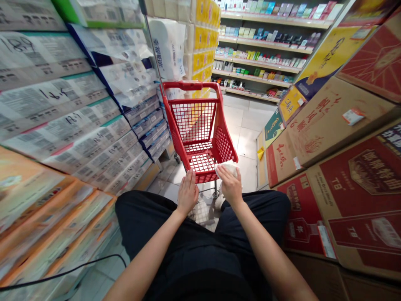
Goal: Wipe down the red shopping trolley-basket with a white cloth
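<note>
Your right hand (231, 184) covers most of the cloth (227, 166). The packs (62, 117) at the left are blurry, so you cannot read them. The boxes (360, 175) run off the right edge. The goods (263, 46) on the far shelves, top middle, are too small to tell.

- Grey-white printed pack (28, 52) high in the left stack: a number handwritten in black marker, which reads as "189".
- Second grey-white pack (37, 102), one row lower: handwritten "146".
- Third grey-white pack (87, 125), lower again: a handwritten number beginning "14"; the last digit is unclear.
- Red cardboard carton (360, 175) on the right: "T8" in pale letters.
- Lower red carton (369, 238): "T8" again.
- Brown cardboard carton (326, 121): large red Chinese characters, too slanted to read.
- White plastic pack (167, 46): blue vertical characters, too blurred to read.
</note>
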